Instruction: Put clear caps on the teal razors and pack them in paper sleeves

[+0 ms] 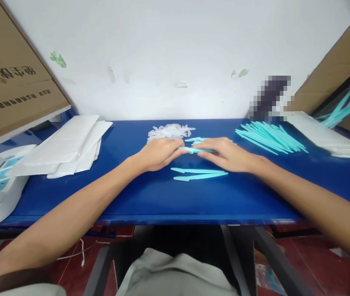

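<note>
Turquoise stick point(191, 150) is gripped at approx. mid-table point(150, 197) by fingers of L hand point(159, 154) & R hand point(227, 154); 2 similar sticks point(202, 177) are laid nearer body, translucent pcs point(170, 131) piled behind L hand.

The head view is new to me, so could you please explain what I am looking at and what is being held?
There is no machine here: these are a person's own bare left hand and right hand. The single picture comes from a camera worn on that person's head, looking forward and down, so the forearms reach in from the lower corners.

Both hands hold one slim turquoise stick between their fingers, above a blue table. Two similar sticks lie nearer the person, and a larger turquoise pile lies to the right. Behind the left hand is a heap of small whitish pieces. Flat white packets are stacked at the left.
</note>
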Available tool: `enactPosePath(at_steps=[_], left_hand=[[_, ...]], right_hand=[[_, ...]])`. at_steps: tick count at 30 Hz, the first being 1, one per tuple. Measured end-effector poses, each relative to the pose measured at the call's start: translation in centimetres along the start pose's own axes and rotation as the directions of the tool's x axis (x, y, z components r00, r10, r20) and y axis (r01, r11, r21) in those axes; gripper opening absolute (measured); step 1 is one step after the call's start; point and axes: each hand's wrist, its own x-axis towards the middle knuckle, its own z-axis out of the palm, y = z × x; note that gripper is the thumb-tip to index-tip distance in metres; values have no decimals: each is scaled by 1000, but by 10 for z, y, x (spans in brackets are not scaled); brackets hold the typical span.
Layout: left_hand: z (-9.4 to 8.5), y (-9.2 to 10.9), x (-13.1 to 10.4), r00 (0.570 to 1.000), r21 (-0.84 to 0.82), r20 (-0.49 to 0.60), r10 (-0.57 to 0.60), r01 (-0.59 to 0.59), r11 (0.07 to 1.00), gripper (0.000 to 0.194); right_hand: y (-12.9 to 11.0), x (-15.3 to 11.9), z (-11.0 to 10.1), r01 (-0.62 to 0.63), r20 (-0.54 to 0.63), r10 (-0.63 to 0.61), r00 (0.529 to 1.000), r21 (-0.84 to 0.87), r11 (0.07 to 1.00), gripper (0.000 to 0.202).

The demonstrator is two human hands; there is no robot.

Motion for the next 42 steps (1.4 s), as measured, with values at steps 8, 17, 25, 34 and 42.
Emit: enactPosePath(at_steps=[8,17,25,34,42], left_hand=[[-26,-48,-19,958,31,-69,-280,282,959,36],[-21,-52,-19,927,-1,-51,-372,372,928,23],[-18,-49,-19,941,7,-76,-329,330,944,31],[-10,-58,-23,992,112,18,-123,120,986,44],[-11,-49,-20,993,70,99,-65,58,996,37]], right_hand=[[45,-13,-22,-263,-96,244,965,-335,905,43],[41,-13,-18,-243,58,283,957,-368,898,37],[36,-11,-15,-158,12,186,982,-475,866,39],[-9,-5,-12,-85,-42,79,996,-158,984,37],[-18,-3,-1,-140,273,129,953,19,990,40]])
